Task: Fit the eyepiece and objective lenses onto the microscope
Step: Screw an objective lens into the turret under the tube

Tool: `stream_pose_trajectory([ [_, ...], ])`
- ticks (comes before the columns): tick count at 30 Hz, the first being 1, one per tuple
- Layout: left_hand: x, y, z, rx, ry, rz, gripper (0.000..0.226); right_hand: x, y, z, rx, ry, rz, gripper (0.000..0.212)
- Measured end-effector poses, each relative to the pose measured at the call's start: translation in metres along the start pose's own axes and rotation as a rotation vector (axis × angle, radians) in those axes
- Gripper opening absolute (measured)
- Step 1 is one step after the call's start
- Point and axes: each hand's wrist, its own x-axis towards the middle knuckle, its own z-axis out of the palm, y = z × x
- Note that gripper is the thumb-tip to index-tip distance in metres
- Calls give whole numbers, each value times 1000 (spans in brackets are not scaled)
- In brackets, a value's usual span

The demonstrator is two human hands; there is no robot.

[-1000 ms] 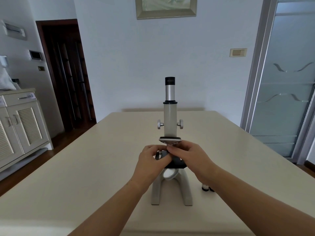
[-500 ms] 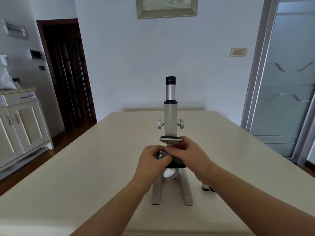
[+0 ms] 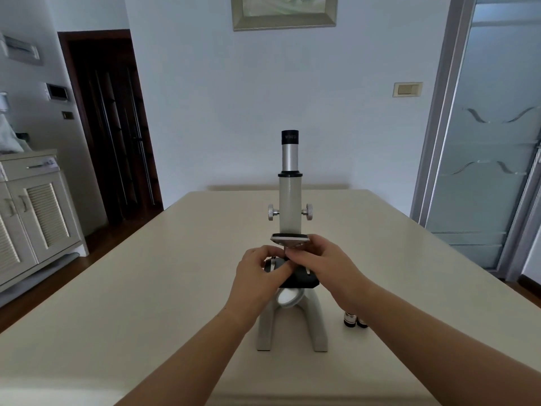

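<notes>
The left grip (image 3: 260, 272) reaches in from the near edge of the counter (image 3: 123, 288), its fingers curled and its thumb drawn in against them, over the black stage (image 3: 303, 281) of the microscope (image 3: 289, 200). Whether anything sits between those fingers cannot be told, since the back of the hand hides them. The right grip (image 3: 323, 263) comes in from the right side, its fingers curled round the near right rim of the metal nosepiece (image 3: 288, 238), one fingertip on the rim and the thumb tucked beneath it, touching the left grip's fingertips just under the plate.

The microscope stands upright midway between the left and right edges of the counter, its pale horseshoe base (image 3: 319, 329) facing the near edge. The black-topped eyepiece (image 3: 289, 137) is seated in the top of the tube. A round mirror (image 3: 288, 297) shows under the stage, and a focus knob (image 3: 272, 213) sticks out on each side of the tube. Two small objective lenses (image 3: 350, 319) stand on the counter just beside the base's right foot, toward the right edge, one partly behind the right forearm.

The counter is smooth and cream-coloured. Beyond its far edge is a white wall with a framed picture (image 3: 284, 13) and a wall switch (image 3: 407, 89). To the left stand a dark wooden door (image 3: 117, 127) and a white cabinet (image 3: 35, 212) with slatted fronts; to the right is a frosted glass door (image 3: 491, 142)
</notes>
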Motion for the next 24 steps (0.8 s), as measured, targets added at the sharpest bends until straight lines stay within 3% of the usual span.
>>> stream_pose_trajectory([
  [9, -2, 2, -2, -1, -30, 13, 20, 1, -2, 0, -57, 19, -14, 20],
  [16, -1, 1, -1, 16, -22, 7, 12, 0, -2, -2, -70, -10, -1, 14],
  [24, -1, 0, -1, 12, -16, -2, 15, 2, 0, 4, -42, 8, -4, 25],
])
